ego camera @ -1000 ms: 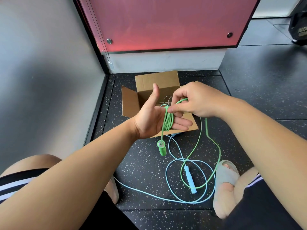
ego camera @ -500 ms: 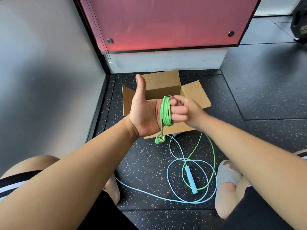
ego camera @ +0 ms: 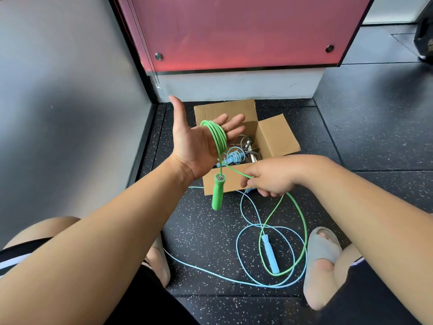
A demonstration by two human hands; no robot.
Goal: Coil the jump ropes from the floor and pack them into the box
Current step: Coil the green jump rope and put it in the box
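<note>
Found left grip (ego camera: 199,141) open, fingers straight, green jump rope (ego camera: 216,136) wound round them, its handle (ego camera: 217,193) dangling below; found right grip (ego camera: 267,180) pinching the free length, box (ego camera: 276,137) just beyond both. Judged liable to shed turns off those uncurled fingers on loss of tension, and to snag on the blue rope (ego camera: 271,253) crossing the tail below the right grip.

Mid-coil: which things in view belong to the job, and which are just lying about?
Job: green jump rope, wound round left hand, pinched by right hand; blue jump rope on floor; cardboard box.
Not job: red panel; black object, top right.
</note>
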